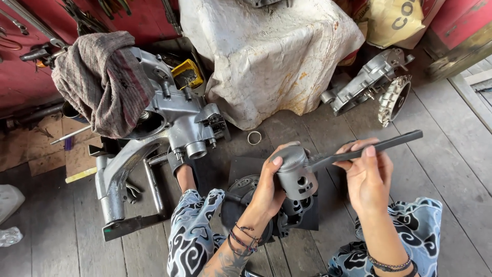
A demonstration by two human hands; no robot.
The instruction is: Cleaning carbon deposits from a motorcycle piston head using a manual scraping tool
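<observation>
Piston (296, 177), grey metal, held above the dark cylinder block (287, 213) on the wooden floor (451, 169), between the knees. Left hand (266, 192) clenched round its skirt, thumb tip up on the crown edge. Right hand (366, 177) closed on a flat dark metal bar (366, 147), far end raised to the right, near end laid against the piston crown.

Possible trouble, judged from this pose: a slip of the bar off the rounded crown, owing to the shallow angle, with a gouge in the soft metal or a jab into the left thumb just beside the contact. Also a dropped piston onto the block below, since only one hand carries it. Small ring (254, 137) lying loose on the floor near the engine case (179, 120), easily kicked away and lost between boards.

Packaging: yellowish sack (394, 20) with large dark lettering at top right, crumpled, leaning against a red wall. Small yellow box-like item (187, 74) behind the engine case, beside a white, stained cover (266, 51) draped over a bulky shape. Striped rag (102, 77) draped over the case.
</observation>
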